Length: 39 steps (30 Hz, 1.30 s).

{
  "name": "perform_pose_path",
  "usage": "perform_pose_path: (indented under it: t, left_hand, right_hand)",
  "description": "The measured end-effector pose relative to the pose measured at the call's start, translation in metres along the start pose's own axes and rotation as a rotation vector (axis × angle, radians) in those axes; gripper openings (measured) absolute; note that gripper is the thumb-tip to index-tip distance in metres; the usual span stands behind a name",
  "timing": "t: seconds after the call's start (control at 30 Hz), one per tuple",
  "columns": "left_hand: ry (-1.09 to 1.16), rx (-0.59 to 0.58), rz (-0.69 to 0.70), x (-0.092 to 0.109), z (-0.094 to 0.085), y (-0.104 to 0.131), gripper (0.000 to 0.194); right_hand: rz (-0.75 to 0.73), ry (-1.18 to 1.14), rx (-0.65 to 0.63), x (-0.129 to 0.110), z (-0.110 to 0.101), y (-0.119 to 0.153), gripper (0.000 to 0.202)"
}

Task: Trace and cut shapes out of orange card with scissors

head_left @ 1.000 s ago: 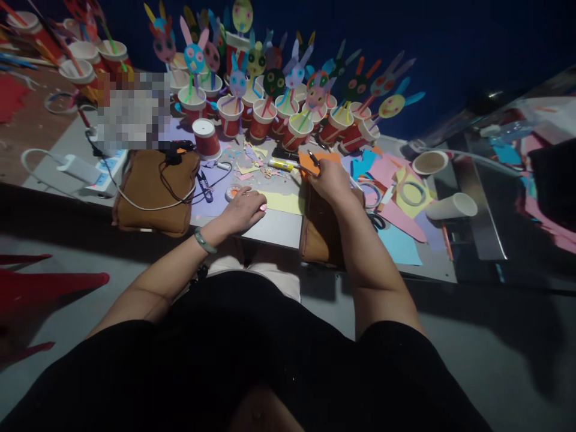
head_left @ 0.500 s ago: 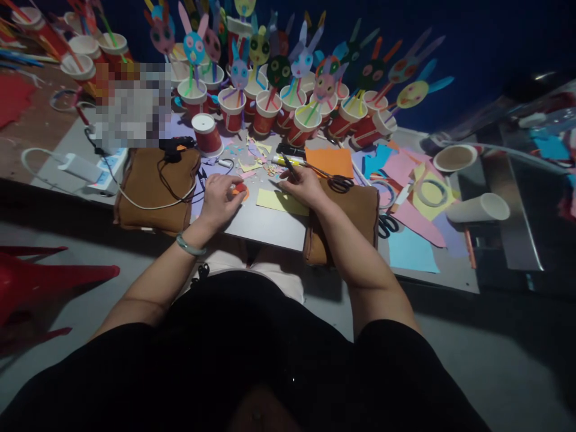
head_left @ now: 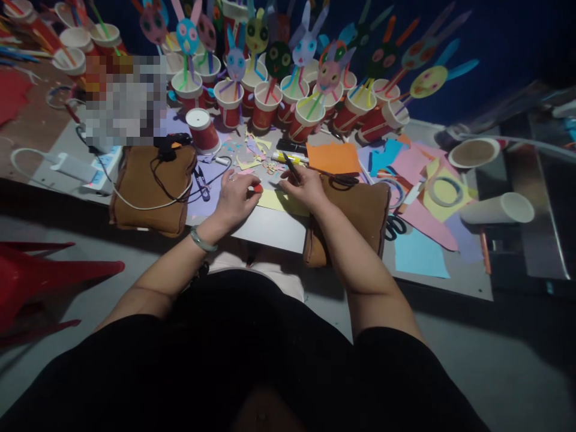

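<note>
My left hand is closed in a pinch on a small red paper piece, just over the left end of a yellow paper strip. My right hand is closed around a slim black pen-like tool that slants up from the fingers. A pale pointed tip shows by its fingertips; whether it belongs to the same tool I cannot tell. Paper scraps and a yellow-white marker lie just beyond the hands.
Red paper cups with rabbit-faced figures stand along the back. Brown cushions lie either side. Thread snips and a cable lie left; black-handled scissors, a tape roll, coloured paper and a white cup are right. A red stool stands lower left.
My left hand has shifted right with the red piece, to the edge of the yellow strip. The orange round seen beneath it before is no longer visible. My right hand keeps its grip.
</note>
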<state>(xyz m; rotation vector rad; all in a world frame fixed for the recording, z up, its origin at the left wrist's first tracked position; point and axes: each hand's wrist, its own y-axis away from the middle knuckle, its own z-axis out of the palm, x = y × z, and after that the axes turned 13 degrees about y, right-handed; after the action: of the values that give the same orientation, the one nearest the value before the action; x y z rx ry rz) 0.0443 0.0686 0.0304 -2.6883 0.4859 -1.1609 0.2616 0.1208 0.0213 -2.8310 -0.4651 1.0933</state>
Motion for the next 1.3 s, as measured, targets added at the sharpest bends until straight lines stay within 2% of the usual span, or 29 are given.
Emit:
perform_pose_path:
  t: [0.23, 0.4, 0.6, 0.77, 0.87, 0.97, 1.1, 1.23, 1.3]
  left_hand:
    - [-0.108, -0.096, 0.033, 0.002, 0.006, -0.004, 0.014]
    - [-0.156, -0.076, 0.048, 0.005, 0.006, -0.005, 0.013]
    - [-0.178, -0.110, 0.036, 0.006, 0.008, -0.006, 0.015]
    - [-0.140, -0.068, 0.046, 0.002, 0.011, -0.003, 0.022]
    - [-0.110, 0.010, 0.072, 0.003, 0.010, 0.005, 0.031]
    - [-0.112, 0.056, 0.146, 0.004, 0.007, 0.020, 0.025]
    - [-0.171, -0.036, 0.251, 0.006, 0.008, 0.043, 0.028]
    - [-0.226, -0.089, 0.246, 0.009, 0.012, 0.053, 0.042]
    - [-0.223, -0.113, 0.237, 0.010, 0.012, 0.053, 0.043]
  right_hand:
    - [-0.031, 0.038, 0.001, 0.000, 0.003, 0.001, 0.015]
    - [-0.074, 0.062, 0.009, 0.000, 0.006, 0.002, 0.013]
    - [-0.060, 0.065, 0.013, -0.001, 0.007, 0.002, 0.013]
    - [-0.049, 0.061, 0.030, -0.003, 0.006, 0.002, 0.013]
    - [-0.046, 0.048, 0.033, -0.004, 0.005, 0.003, 0.013]
    - [-0.081, 0.024, 0.022, -0.005, 0.004, 0.004, 0.014]
    - [-0.197, -0.009, -0.042, -0.009, 0.005, 0.007, 0.022]
    - [-0.314, 0.037, -0.079, -0.014, 0.011, 0.008, 0.031]
    - [-0.329, 0.075, -0.109, -0.017, 0.015, 0.009, 0.031]
